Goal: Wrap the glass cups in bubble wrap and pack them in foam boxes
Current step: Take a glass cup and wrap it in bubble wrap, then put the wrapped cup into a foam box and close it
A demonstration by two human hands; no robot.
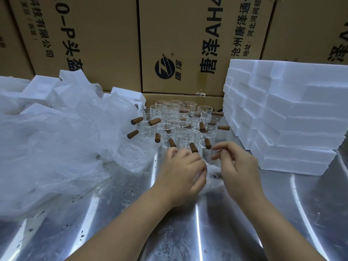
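Observation:
Between my hands sits a glass cup bundled in bubble wrap (212, 173), low on the steel table. My left hand (183, 172) is closed around its left side. My right hand (238, 166) rests against its right side, thumb and forefinger pinched above it; most of the cup is hidden. Just beyond stand several clear glass cups with brown wooden handles (180, 125). A heap of bubble wrap (62, 147) lies at the left. White foam boxes (286, 117) are stacked at the right.
The shiny steel table (207, 232) spreads toward me. Loose foam pieces (43, 87) lie at the back left, partly under the wrap. Tall printed cardboard cartons (178, 44) wall off the back.

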